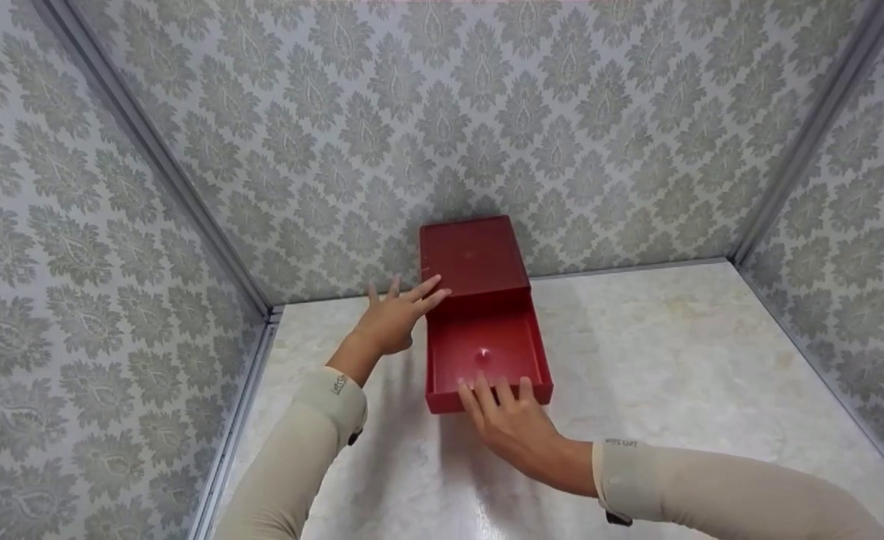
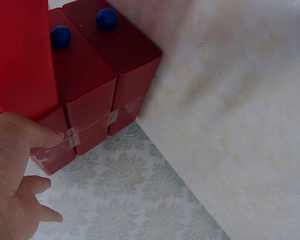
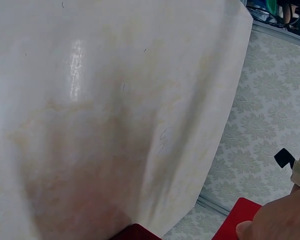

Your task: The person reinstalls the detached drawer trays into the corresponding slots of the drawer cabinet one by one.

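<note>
A dark red drawer cabinet (image 1: pixel 472 253) stands against the back wall, its top drawer (image 1: pixel 487 341) pulled well out toward me. Nothing lies inside that drawer. My left hand (image 1: pixel 391 321) rests against the cabinet's left side with fingers spread and fairly straight. My right hand (image 1: pixel 513 427) has its fingers over the drawer's front rim. In the right wrist view, a digit of the hand (image 3: pixel 285 217) lies against red plastic (image 3: pixel 237 220). Two lower drawers (image 2: pixel 90 70) are closed in the left wrist view, each with a blue knob (image 2: pixel 106 19).
The cabinet stands on a pale, marbled tabletop (image 1: pixel 675 360). Patterned panels (image 1: pixel 487 97) rise at the back and both sides, with grey metal strips at the corners. Pieces of clear tape (image 2: pixel 73 136) stick to the cabinet's side. Cables (image 3: pixel 275 15) show beyond the panel.
</note>
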The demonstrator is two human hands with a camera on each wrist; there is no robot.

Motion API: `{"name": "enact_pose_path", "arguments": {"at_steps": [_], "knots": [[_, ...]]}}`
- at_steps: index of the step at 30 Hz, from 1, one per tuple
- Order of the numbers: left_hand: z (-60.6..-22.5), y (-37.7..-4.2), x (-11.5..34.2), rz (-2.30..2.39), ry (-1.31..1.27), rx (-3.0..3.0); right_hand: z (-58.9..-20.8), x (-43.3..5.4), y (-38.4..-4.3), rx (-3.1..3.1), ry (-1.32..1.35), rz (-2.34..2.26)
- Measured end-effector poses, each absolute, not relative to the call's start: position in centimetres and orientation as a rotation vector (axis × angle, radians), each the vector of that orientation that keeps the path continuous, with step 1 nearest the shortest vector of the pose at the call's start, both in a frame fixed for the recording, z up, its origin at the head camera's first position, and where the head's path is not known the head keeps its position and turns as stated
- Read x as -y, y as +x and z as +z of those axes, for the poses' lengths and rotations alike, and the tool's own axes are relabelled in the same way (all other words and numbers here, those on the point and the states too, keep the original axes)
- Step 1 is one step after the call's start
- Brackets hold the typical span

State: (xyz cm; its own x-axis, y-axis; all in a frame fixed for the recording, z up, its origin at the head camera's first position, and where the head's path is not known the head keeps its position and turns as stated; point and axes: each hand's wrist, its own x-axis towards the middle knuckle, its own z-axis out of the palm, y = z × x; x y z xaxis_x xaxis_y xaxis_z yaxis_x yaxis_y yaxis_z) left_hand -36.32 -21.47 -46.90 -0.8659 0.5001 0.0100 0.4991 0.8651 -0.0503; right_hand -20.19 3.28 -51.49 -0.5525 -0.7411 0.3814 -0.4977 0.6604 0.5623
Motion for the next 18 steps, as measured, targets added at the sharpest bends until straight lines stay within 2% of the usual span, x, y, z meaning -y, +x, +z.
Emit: {"name": "enact_pose_path", "arguments": {"at_steps": [18], "knots": [[-46.7,-36.2,21.4,0.080,-0.819,3.015,-52.2,-2.9,-24.3,2.274,0.914,-0.568]]}}
